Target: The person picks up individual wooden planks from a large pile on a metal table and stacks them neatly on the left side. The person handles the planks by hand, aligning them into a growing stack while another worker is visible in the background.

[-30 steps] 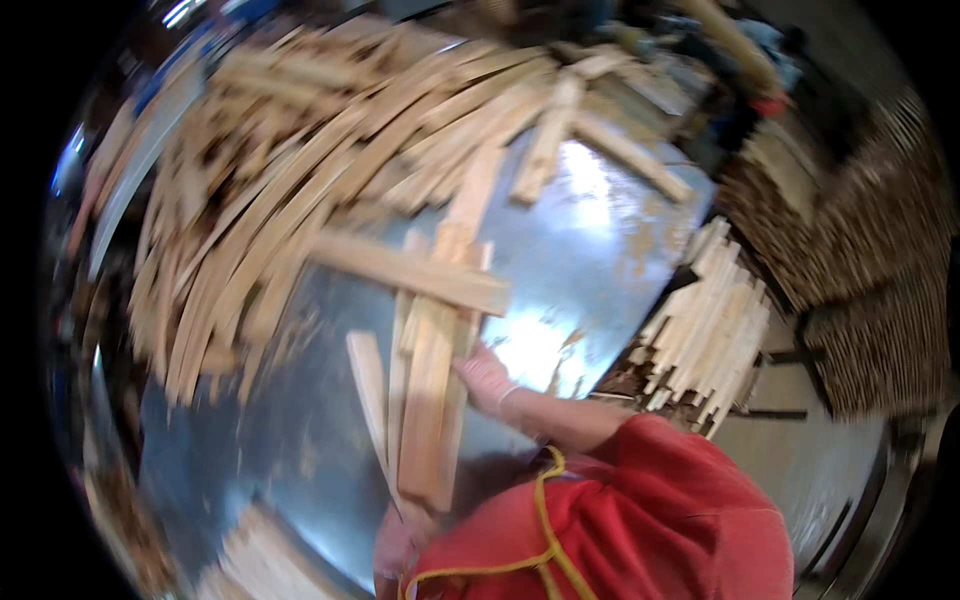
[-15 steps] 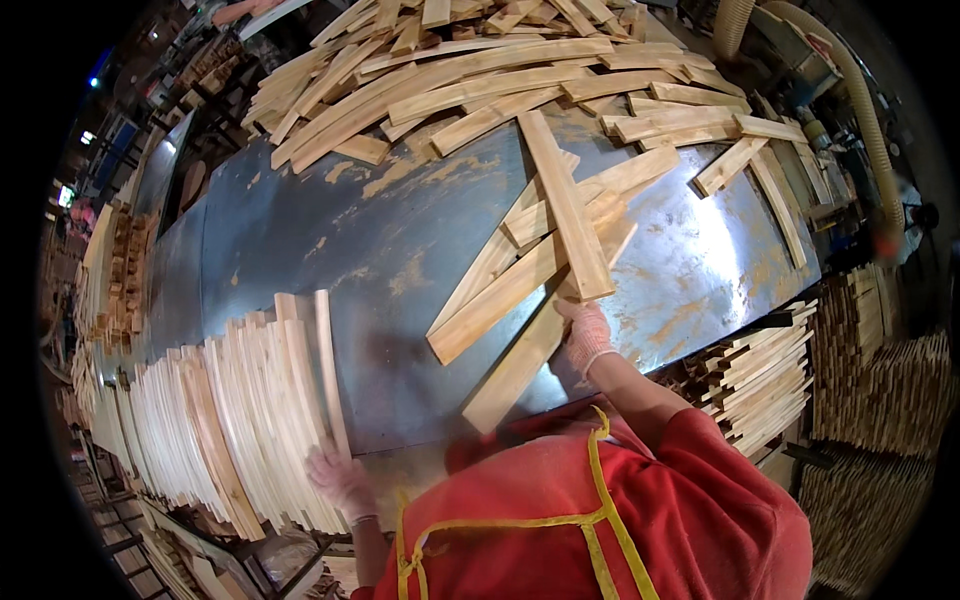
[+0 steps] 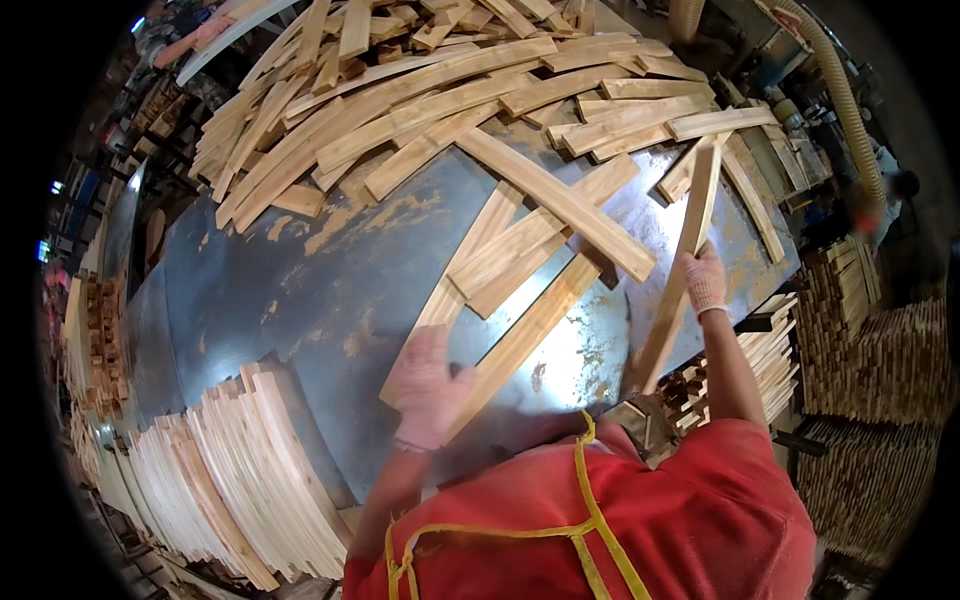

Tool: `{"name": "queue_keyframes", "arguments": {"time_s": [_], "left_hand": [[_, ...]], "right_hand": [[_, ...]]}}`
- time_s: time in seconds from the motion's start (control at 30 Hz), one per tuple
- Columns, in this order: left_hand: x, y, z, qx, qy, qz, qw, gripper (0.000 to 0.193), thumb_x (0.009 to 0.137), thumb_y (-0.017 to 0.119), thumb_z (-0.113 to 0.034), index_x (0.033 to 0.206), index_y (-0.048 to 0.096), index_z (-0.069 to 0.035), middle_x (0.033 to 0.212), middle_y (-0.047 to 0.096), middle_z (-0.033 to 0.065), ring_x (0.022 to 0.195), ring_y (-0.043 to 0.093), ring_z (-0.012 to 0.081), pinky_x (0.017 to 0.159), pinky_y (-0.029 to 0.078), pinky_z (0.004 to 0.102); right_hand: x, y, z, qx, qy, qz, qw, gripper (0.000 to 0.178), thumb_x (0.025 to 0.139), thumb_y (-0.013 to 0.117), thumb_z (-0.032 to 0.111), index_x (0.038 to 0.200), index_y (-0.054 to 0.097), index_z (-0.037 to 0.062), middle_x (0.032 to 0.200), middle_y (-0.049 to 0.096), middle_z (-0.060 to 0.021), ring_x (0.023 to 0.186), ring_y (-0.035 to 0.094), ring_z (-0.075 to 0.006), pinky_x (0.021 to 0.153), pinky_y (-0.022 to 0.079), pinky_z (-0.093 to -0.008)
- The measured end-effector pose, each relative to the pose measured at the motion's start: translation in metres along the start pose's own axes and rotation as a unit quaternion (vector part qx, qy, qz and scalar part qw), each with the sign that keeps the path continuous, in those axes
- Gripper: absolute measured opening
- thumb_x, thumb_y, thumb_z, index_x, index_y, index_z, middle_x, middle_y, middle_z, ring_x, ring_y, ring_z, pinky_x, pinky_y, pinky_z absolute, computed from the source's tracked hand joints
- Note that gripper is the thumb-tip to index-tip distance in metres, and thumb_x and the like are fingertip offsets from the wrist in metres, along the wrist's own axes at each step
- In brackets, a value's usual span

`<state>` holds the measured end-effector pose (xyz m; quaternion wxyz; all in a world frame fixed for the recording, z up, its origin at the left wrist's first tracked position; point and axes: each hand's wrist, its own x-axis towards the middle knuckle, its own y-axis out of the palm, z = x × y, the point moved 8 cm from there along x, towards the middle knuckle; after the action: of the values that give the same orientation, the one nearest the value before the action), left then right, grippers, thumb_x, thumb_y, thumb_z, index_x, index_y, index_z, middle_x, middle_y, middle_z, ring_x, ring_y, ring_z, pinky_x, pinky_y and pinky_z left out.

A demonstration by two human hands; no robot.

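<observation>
One narrow wooden board: it is lying toward three o'clock in the view, its long axis running steeply, upper end pointing between twelve and one, lower end between six and seven. Right hand, in a knitted glove: it is closing around this board near mid-length. Left hand, blurred: it is spreading over the near ends of boards toward seven o'clock; whether it is gripping any, one cannot tell.

Also on the metal tabletop: one crossing board, pointing from ten to four o'clock, resting across others; one lower board, pointing from one to seven.

Around these: a heap of boards is filling twelve o'clock; a row of pale strips is standing at eight.

Changes from half a second earlier: the right hand is now sitting farther toward three o'clock, away from the crossing board's end; the left is no longer hovering by the pale strips.
</observation>
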<state>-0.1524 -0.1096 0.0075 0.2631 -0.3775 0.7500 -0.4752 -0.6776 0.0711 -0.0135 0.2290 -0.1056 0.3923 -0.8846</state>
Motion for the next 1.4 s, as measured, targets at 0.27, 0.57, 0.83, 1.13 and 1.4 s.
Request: {"name": "queue_keyframes", "arguments": {"time_s": [0.27, 0.57, 0.83, 1.13, 1.4], "left_hand": [[0.028, 0.082, -0.08, 0.12, 0.097, 0.171, 0.973, 0.081, 0.082, 0.081, -0.04, 0.151, 0.053, -0.009, 0.13, 0.06, 0.0127, 0.118, 0.059, 0.0306, 0.099, 0.047, 0.047], [-0.047, 0.026, -0.03, -0.009, 0.026, 0.167, 0.986, 0.073, 0.08, 0.081, -0.031, 0.149, 0.058, -0.02, 0.134, 0.063, 0.0135, 0.123, 0.06, 0.0351, 0.105, 0.047, 0.051], [-0.041, -0.028, 0.088, -0.077, -0.178, -0.123, 0.973, 0.076, 0.076, 0.085, -0.023, 0.149, 0.062, -0.014, 0.138, 0.064, 0.0198, 0.126, 0.061, 0.0402, 0.11, 0.048, 0.0495], [-0.097, -0.029, 0.14, -0.5, -0.216, -0.086, 0.834, 0.061, 0.095, 0.071, -0.014, 0.154, 0.057, -0.011, 0.119, 0.072, 0.004, 0.101, 0.066, 0.0141, 0.094, 0.054, 0.0303], [-0.155, -0.038, 0.152, -0.005, -0.327, 0.048, 0.944, 0.092, 0.088, 0.08, -0.032, 0.166, 0.033, -0.017, 0.155, 0.053, 0.0175, 0.132, 0.061, 0.0406, 0.109, 0.052, 0.0494]], "right_hand": [[0.011, 0.109, 0.226, -0.174, -0.344, 0.139, 0.912, 0.048, 0.091, 0.065, 0.015, 0.139, 0.066, 0.012, 0.127, 0.071, -0.0134, 0.118, 0.067, -0.0368, 0.101, 0.055, -0.0456], [0.003, 0.233, 0.276, -0.28, -0.269, 0.38, 0.839, 0.089, 0.077, 0.08, 0.039, 0.156, 0.045, 0.0226, 0.128, 0.071, -0.0253, 0.115, 0.07, -0.0444, 0.098, 0.057, -0.0492], [-0.091, 0.183, 0.204, -0.247, -0.252, 0.386, 0.852, 0.088, 0.077, 0.081, 0.033, 0.154, 0.045, 0.0077, 0.125, 0.071, -0.0264, 0.114, 0.07, -0.0443, 0.099, 0.055, -0.0474], [-0.242, 0.242, 0.287, 0.236, -0.146, 0.482, 0.831, 0.032, 0.087, 0.077, 0.026, 0.109, 0.074, 0.0024, 0.108, 0.073, -0.0132, 0.098, 0.07, -0.0211, 0.081, 0.059, -0.0412], [-0.484, 0.291, 0.286, 0.139, 0.076, 0.77, 0.618, 0.054, 0.098, 0.072, 0.035, 0.144, 0.059, 0.0079, 0.125, 0.068, -0.0127, 0.123, 0.061, -0.0239, 0.108, 0.049, -0.0403]]}}
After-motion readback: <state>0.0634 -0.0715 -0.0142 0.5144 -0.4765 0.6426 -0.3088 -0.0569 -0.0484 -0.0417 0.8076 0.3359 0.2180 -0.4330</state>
